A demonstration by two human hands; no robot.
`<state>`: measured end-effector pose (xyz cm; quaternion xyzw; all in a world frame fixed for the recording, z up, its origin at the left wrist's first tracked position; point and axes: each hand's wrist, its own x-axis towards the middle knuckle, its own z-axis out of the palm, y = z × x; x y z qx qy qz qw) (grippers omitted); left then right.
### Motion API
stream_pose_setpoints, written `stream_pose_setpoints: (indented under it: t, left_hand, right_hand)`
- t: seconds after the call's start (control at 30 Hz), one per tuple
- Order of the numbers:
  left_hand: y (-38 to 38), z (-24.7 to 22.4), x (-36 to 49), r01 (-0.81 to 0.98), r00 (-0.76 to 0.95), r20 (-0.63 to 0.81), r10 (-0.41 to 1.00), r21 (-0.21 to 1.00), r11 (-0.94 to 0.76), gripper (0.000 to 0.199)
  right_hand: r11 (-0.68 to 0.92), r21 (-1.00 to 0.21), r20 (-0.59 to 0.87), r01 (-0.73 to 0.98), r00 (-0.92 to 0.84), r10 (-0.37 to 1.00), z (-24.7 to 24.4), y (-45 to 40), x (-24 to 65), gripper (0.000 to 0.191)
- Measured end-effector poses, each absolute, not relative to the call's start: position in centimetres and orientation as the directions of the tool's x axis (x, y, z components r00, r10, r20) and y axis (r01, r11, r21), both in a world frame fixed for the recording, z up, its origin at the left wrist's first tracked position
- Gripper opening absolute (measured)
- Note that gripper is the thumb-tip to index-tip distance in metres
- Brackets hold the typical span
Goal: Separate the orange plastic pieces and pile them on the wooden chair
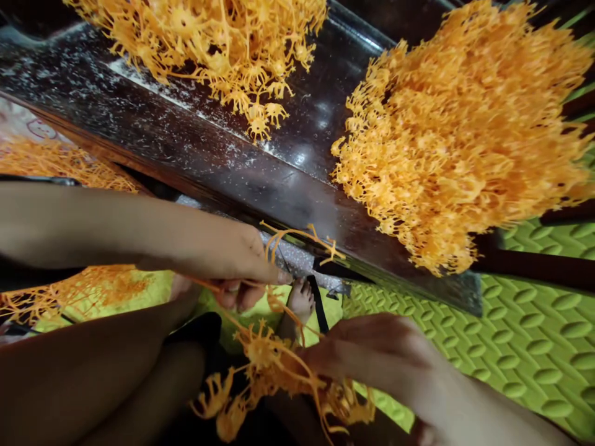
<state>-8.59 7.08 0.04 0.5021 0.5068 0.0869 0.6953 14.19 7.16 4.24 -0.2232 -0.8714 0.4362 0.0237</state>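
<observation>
**Both hands on a tangle of orange plastic pieces below the counter's edge**

The left hand (223, 260) reached in from the left, its fingers (274, 275) pinched together on a thin orange strand (297, 238) that arched up and to the right towards the dark counter (186, 142). The right hand (385, 359) came in from the lower right, blurred, its fingers curled around the orange cluster (269, 365); how tightly they closed could not be made out. The cluster hung between the two hands, low in the view and below the counter's near edge. Its long axis ran roughly from upper right to lower left, with loose stems trailing down to the bottom edge of the frame, where they were cut off.

On the counter, a large heap (465, 130) of the same orange pieces lay at the right, spilling over the counter's edge, and a second heap (218, 43) lay at the top, cut off by the frame. More orange pieces (69, 291) lay at the left, partly hidden behind the left forearm. A green embossed mat (534, 347) covered the floor at the right. A bare foot (300, 300) showed between the hands, mostly hidden by the cluster.
</observation>
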Motion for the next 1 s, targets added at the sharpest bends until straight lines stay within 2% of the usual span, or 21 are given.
stream_pose_setpoints:
  t: [0.07, 0.1, 0.23, 0.33, 0.4, 0.47, 0.53, 0.6, 0.67, 0.8, 0.9, 1.0]
  left_hand:
    - [7.6, -0.5, -8.6, 0.454, 0.469, -0.749, 0.467, 0.658, 0.601, 0.038]
    - [7.8, -0.6, -8.6, 0.465, 0.468, -0.759, 0.453, 0.647, 0.604, 0.034]
    - [8.1, -0.7, -8.7, 0.415, 0.461, -0.583, 0.669, 0.808, 0.418, 0.045]
    - [8.5, -0.2, -8.9, 0.339, 0.510, -0.477, 0.716, 0.876, 0.342, 0.026]
    - [8.8, 0.4, -9.1, 0.288, 0.589, -0.430, 0.684, 0.903, 0.320, 0.023]
    - [9.0, 1.0, -9.4, 0.272, 0.671, -0.431, 0.604, 0.900, 0.339, 0.026]
    - [8.9, 1.3, -9.6, 0.294, 0.728, -0.448, 0.519, 0.888, 0.354, 0.021]
    - [8.7, 1.2, -9.6, 0.315, 0.762, -0.450, 0.466, 0.886, 0.341, 0.014]
    - [8.4, 0.7, -9.6, 0.326, 0.787, -0.431, 0.441, 0.898, 0.295, 0.010]
    - [8.1, -0.7, -9.5, 0.405, 0.749, -0.445, 0.490, 0.894, 0.193, 0.021]
    - [7.8, -1.6, -9.6, 0.422, 0.728, -0.410, 0.550, 0.900, 0.112, 0.029]
    - [7.3, -2.5, -9.6, 0.430, 0.693, -0.382, 0.611, 0.900, 0.075, 0.038]
  right_hand:
    - [0.460, -0.805, -0.146, 0.374, -0.877, 0.458, 4.2, 7.1, 14.2, 0.011]
    - [0.421, -0.832, -0.138, 0.360, -0.871, 0.472, 4.1, 7.2, 14.2, 0.010]
    - [0.154, -0.931, -0.203, 0.330, -0.821, 0.534, 3.1, 7.7, 14.2, 0.024]
    - [-0.123, -0.937, -0.337, 0.326, -0.757, 0.560, 2.3, 8.1, 14.5, 0.024]
    - [-0.224, -0.923, -0.384, 0.312, -0.720, 0.578, 1.9, 8.1, 14.7, 0.020]
    - [-0.234, -0.919, -0.393, 0.317, -0.705, 0.590, 1.7, 8.1, 14.9, 0.022]
    - [-0.187, -0.920, -0.384, 0.343, -0.703, 0.598, 1.6, 8.0, 14.9, 0.024]
    - [-0.123, -0.915, -0.377, 0.384, -0.709, 0.596, 1.5, 7.9, 14.9, 0.017]
    - [-0.016, -0.895, -0.370, 0.445, -0.723, 0.583, 1.2, 7.7, 14.8, 0.005]
    - [0.171, -0.823, -0.339, 0.542, -0.709, 0.618, 0.1, 7.2, 15.1, 0.013]
    - [0.074, -0.816, -0.404, 0.573, -0.659, 0.635, -0.9, 6.9, 15.3, 0.017]
    - [-0.202, -0.831, -0.528, 0.518, -0.620, 0.580, -1.7, 6.6, 15.3, 0.017]
